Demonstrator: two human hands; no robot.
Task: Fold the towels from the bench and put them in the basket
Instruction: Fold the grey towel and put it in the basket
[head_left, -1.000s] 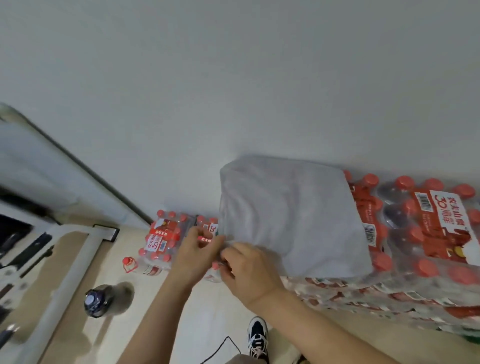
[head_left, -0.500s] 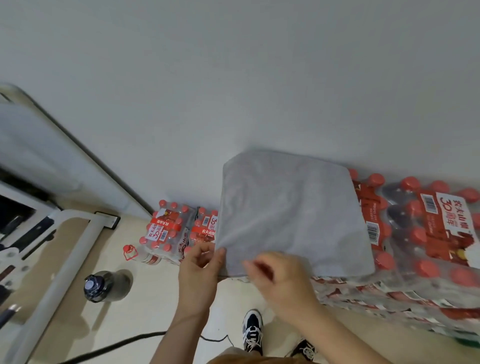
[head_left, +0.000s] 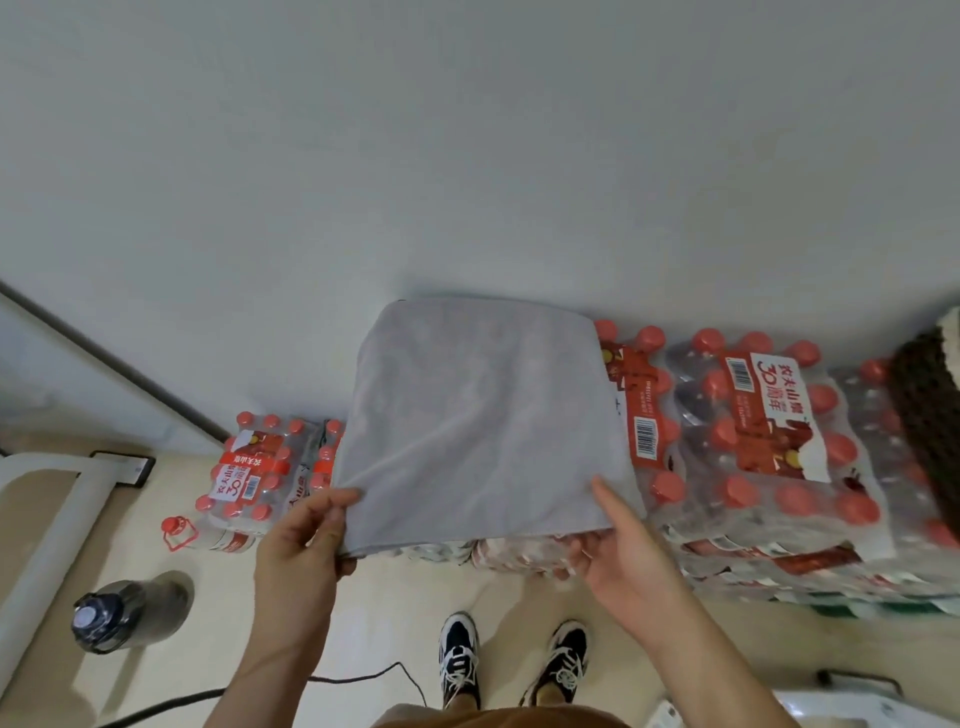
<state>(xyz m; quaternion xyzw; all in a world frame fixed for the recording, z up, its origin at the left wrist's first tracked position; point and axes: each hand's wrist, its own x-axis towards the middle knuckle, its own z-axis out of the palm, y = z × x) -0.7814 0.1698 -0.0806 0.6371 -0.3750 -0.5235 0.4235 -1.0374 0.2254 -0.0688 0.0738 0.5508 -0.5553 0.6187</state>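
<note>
While the soft grey square cloth towel lies flat on the shrink-wrapped packs of red-capped bottles, its near corners, at seven and five o'clock, are pinched by the left hand and right hand; limp, light handling is expected.

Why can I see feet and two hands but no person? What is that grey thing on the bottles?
The camera sits on the person's head and looks down, so you see only their hands and shoes. The grey thing is a towel, spread over stacked packs of red-capped water bottles against the wall. The left hand pinches the towel's near left corner. The right hand holds its near right corner, thumb on top. A dark bottle stands on the floor.
</note>
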